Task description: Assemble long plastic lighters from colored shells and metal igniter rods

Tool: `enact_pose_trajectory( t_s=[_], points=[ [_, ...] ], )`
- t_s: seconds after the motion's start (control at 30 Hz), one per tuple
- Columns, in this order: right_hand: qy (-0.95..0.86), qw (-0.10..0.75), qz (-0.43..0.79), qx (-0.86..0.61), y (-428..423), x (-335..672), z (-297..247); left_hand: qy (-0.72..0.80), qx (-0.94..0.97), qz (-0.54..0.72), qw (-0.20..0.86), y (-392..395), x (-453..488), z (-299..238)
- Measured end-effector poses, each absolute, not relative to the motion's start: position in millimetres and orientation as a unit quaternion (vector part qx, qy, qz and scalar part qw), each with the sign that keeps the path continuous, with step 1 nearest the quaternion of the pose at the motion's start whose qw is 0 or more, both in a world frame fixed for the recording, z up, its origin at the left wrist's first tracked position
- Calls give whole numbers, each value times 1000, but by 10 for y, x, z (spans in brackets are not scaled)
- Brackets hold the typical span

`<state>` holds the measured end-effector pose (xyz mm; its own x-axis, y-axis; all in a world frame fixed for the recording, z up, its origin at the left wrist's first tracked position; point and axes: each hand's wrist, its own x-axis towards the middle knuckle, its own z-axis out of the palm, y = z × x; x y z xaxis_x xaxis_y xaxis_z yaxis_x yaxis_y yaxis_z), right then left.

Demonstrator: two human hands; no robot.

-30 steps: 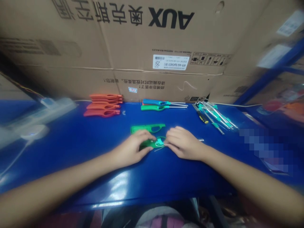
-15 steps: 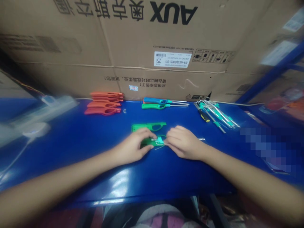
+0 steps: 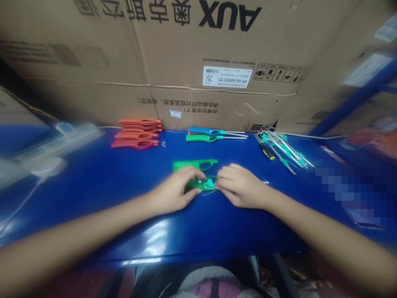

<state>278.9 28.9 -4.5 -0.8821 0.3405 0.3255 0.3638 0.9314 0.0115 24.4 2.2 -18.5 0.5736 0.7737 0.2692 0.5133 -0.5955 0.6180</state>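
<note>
My left hand [image 3: 175, 188] curls its thumb and fingers round a green lighter casing half [image 3: 194, 185], which lies open side up on the table. Inside it sit a teal part [image 3: 210, 183] and a thin pale wire. Just to the right, my right hand [image 3: 238, 186] is closed, its fingertips pinching at the casing's front end. A metal lighter tube [image 3: 266, 182] pokes out beyond that hand; most of it is hidden by the fingers. Behind my hands lies a second green casing half [image 3: 201, 165], touched by neither.
Several orange lighter casings [image 3: 136, 144] are stacked back left. Finished-looking lighters [image 3: 203, 138] with metal tubes lie back centre. Back right are loose metal tubes with teal parts [image 3: 287, 151] and a yellow-black screwdriver [image 3: 267, 152]. A cardboard box [image 3: 173, 54] walls the blue table [image 3: 130, 240].
Both hands stay at the casing with almost the same grip; the left fingertips shift slightly over the teal part. The whole view drifts a little.
</note>
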Motion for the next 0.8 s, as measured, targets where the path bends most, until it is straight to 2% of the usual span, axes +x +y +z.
enact_pose_trajectory(
  t_s=[0.2, 0.37, 0.53, 0.8],
  points=[
    [-973, 137, -81, -169, 272, 2783, -23, 316, 908, 217, 169, 15, 207, -177],
    [-969, 150, -55, -188, 277, 2791, -14, 292, 938, 161, 90, 21, 210, -117],
    [-959, 182, -4, -217, 312, 2831, -16, 305, 942, 124, 69, 7, 236, -82],
    [-922, 235, -6, -308, 513, 2987, -64, 293, 942, 150, 69, 3, 220, -88]
  ],
)
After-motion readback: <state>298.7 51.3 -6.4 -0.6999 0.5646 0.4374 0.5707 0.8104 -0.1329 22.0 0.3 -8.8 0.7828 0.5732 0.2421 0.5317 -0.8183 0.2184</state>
